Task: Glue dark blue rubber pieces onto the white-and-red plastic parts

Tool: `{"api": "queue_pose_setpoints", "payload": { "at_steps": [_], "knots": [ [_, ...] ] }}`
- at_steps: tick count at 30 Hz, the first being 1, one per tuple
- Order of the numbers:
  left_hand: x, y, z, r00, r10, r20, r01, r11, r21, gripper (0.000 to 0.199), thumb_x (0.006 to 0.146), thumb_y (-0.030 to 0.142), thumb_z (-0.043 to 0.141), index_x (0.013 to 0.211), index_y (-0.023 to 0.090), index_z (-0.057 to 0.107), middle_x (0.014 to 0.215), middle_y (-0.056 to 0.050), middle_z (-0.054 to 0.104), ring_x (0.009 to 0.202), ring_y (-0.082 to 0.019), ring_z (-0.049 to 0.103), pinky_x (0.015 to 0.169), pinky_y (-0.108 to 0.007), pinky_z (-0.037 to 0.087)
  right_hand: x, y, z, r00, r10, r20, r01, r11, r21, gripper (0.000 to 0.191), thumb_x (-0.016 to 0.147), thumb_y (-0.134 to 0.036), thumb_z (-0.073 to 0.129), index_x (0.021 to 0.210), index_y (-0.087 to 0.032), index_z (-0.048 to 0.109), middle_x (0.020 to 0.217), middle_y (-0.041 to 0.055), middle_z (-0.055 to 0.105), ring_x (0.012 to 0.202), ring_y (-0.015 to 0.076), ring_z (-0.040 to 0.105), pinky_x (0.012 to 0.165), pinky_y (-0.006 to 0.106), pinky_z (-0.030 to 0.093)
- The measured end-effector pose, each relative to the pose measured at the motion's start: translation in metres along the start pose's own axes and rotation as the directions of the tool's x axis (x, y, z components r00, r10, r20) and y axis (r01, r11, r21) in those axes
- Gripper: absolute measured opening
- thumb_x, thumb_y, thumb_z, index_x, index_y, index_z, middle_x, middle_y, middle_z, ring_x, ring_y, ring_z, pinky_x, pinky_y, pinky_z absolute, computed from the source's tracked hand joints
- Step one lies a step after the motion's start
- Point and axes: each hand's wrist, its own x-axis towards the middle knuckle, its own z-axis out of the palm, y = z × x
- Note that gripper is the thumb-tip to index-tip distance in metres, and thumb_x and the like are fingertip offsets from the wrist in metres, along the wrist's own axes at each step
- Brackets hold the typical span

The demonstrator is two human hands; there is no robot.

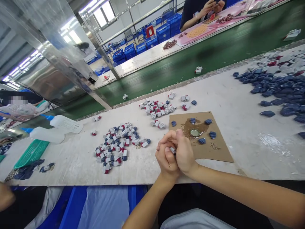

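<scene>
My left hand (165, 159) and my right hand (186, 154) are pressed together above the front edge of a brown cardboard sheet (221, 148). Between them a bit of a small grey-and-blue piece (172, 150) shows; the rest is hidden by fingers and palms. On the cardboard, several dark blue pieces (213, 135) lie round a small round cap-like dish (194, 132) in a wet brown stain. To the left of my hands is a pile of white, red and blue assembled pieces (116, 143). Another pile of white-and-red pieces (157, 108) lies behind it.
Loose dark blue parts (286, 90) are heaped at right. A green conveyor belt (166, 73) runs behind the white table (78, 165). White bottles (46, 134) and a green basket (32, 152) stand left. A co-worker's hands (209, 8) are across the belt; another person's arm (6, 195) is lower left.
</scene>
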Motion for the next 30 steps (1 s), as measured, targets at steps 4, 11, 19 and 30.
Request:
{"api": "queue_pose_setpoints", "payload": {
  "at_steps": [4,11,19,30],
  "knots": [
    [0.007,-0.002,-0.001,0.997,-0.063,-0.053,0.06,0.997,-0.054,0.038,0.095,0.035,0.032,0.062,0.022,0.048,0.056,-0.001,0.055,0.056,-0.016,0.055,0.054,-0.028,0.044,0.005,0.008,0.006,1.0,-0.018,-0.014,0.018,0.998,0.052,0.065,0.08,-0.083,0.039,0.072,-0.022,0.057,0.069,0.0045,0.066,0.076,0.0221,0.066,0.072,0.034,0.053],
    [0.005,0.017,-0.016,0.992,-0.123,-0.029,0.117,0.979,-0.165,0.04,0.097,0.034,0.031,0.064,0.021,0.049,0.06,0.0,0.055,0.057,-0.015,0.053,0.054,-0.026,0.041,-0.005,-0.023,0.019,0.998,0.035,0.043,-0.043,0.98,0.196,0.059,0.085,-0.075,0.037,0.077,-0.022,0.06,0.076,0.005,0.068,0.077,0.0196,0.065,0.076,0.032,0.053],
    [0.014,0.021,-0.034,0.983,-0.179,-0.042,0.165,0.962,-0.219,0.04,0.099,0.047,0.032,0.076,0.021,0.052,0.065,0.002,0.047,0.054,-0.014,0.043,0.052,-0.027,0.034,0.005,-0.039,-0.019,0.98,-0.062,0.188,0.121,0.941,-0.317,0.045,0.09,-0.061,0.048,0.074,-0.022,0.063,0.068,0.001,0.055,0.063,0.0151,0.049,0.056,0.026,0.042],
    [0.024,0.021,-0.045,0.983,0.183,-0.014,-0.184,0.983,-0.015,0.026,0.098,0.028,0.031,0.082,0.021,0.051,0.062,0.005,0.044,0.045,-0.01,0.04,0.046,-0.024,0.032,0.014,-0.071,-0.046,0.609,0.505,0.612,-0.07,0.803,-0.592,0.037,0.086,-0.047,0.062,0.066,-0.019,0.047,0.062,-0.0035,0.04,0.06,0.0116,0.037,0.054,0.024,0.028]
  ]
}}
